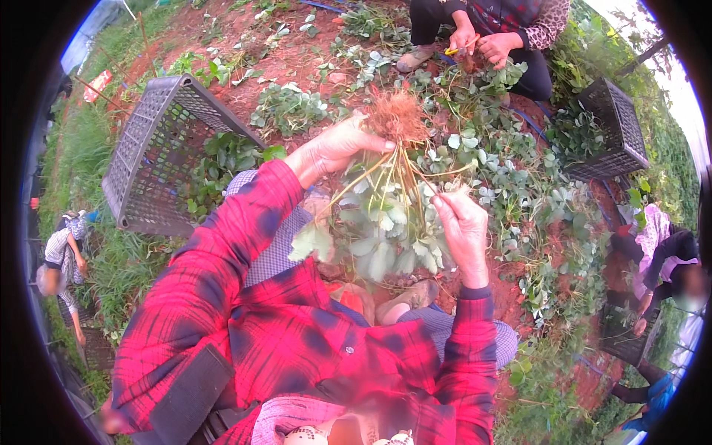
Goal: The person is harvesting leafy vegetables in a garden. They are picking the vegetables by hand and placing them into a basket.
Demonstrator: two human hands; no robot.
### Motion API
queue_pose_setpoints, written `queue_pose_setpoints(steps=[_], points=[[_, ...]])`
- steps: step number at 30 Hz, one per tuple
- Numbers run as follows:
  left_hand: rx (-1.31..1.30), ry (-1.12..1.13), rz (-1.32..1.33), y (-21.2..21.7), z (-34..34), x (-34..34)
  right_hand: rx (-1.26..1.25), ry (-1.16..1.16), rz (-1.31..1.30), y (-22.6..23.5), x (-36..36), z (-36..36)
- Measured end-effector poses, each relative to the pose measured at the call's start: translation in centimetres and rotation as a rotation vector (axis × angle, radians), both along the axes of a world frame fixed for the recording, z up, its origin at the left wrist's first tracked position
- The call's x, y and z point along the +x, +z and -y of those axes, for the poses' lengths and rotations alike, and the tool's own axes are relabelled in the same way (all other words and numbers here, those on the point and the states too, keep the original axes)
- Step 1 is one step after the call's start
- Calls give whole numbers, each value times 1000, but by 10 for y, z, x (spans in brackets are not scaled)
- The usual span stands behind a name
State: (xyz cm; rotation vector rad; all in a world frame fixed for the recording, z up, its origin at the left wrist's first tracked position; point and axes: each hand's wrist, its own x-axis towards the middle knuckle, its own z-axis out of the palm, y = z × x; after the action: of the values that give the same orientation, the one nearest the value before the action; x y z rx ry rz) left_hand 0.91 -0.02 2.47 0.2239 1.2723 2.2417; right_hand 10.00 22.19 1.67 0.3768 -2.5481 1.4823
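Observation:
My left hand grips an uprooted plant just below its brown, hairy root clump, held upside down with the green leaves hanging. At the stems on the right side of the same plant, my right hand pinches a thin stalk between its fingers. Both arms wear red and black plaid sleeves. The plant hangs over my knees and shoes, above red soil.
A grey plastic crate with green plants lies tilted at my left. A second dark crate sits at the right. Opposite me a crouching person handles plants with scissors. Loose plants litter the red soil; other people work at both edges.

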Motion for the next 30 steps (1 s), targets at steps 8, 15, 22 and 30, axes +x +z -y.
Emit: queue_pose_setpoints(steps=[8,15,22,30], points=[[-264,88,124,12,50,-3,-407,-464,407,-88,52,-56],[-21,92,-49,-1,68,-14,-187,-539,579,-150,49,-121],[-82,3,-101,6,65,-8,-115,-516,700,-182,7,-115],[86,-164,-208,-19,62,-21,-367,-71,305,-50,-41,17]])
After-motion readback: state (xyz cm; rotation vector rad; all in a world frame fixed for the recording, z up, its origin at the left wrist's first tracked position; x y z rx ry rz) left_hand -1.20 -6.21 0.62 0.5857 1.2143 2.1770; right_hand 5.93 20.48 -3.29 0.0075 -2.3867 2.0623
